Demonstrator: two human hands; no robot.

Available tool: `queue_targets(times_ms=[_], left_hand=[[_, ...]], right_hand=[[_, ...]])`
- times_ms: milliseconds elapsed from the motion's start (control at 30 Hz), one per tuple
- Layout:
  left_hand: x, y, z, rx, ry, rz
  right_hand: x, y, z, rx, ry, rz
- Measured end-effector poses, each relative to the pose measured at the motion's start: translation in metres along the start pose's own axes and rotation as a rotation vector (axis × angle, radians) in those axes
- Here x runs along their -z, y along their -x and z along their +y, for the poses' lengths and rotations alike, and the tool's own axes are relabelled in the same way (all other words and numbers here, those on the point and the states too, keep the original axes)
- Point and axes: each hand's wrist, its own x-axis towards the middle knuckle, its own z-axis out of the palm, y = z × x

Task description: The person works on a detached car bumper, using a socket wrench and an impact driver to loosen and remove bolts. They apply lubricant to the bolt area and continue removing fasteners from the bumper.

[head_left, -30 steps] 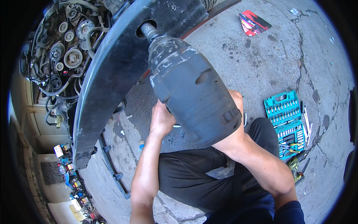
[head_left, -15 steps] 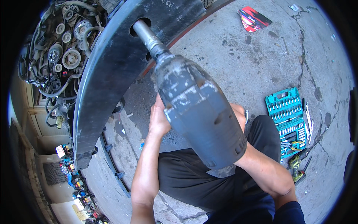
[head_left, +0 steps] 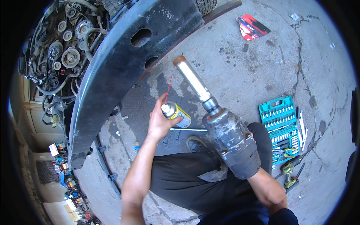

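Observation:
My left hand [head_left: 159,122] is closed round a spray can [head_left: 183,117] with a yellow-and-white label and a thin red straw [head_left: 169,88] at its nozzle. In my right hand [head_left: 251,128], mostly hidden behind the tool, is a worn black impact wrench [head_left: 236,144]. A long shiny socket [head_left: 193,80] with a rusty brown end sits on its drive, pointing up and left. That end is apart from the dark curved bumper beam [head_left: 108,78], which has a large round hole [head_left: 141,38] and a smaller hole [head_left: 151,62] in it.
An engine with pulleys [head_left: 70,57] is beyond the beam at left. An open teal socket set [head_left: 278,123], wrenches [head_left: 302,129] and a green cordless tool [head_left: 288,173] lie at right on the cracked concrete. A thin metal bar [head_left: 189,129] is near my shoe [head_left: 197,144].
The impact wrench's socket has come out of the beam's round hole, and the tool has moved right and down. My left hand, previously partly hidden behind the tool, now shows with the spray can.

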Motion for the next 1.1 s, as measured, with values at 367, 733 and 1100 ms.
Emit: queue_targets(times_ms=[367,733,1100], left_hand=[[-0.128,-0.056,-0.122,0.138,0.11,0.22],[-0.17,-0.038,-0.124,0.411,-0.006,0.272],[-0.066,-0.041,0.023,0.168,1.016,-0.068]], right_hand=[[0.043,0.07,0.028,-0.39,0.351,-0.158],[0.059,0.101,0.027,-0.408,0.286,-0.232],[0.056,0.103,0.019,-0.301,0.171,-0.246]])
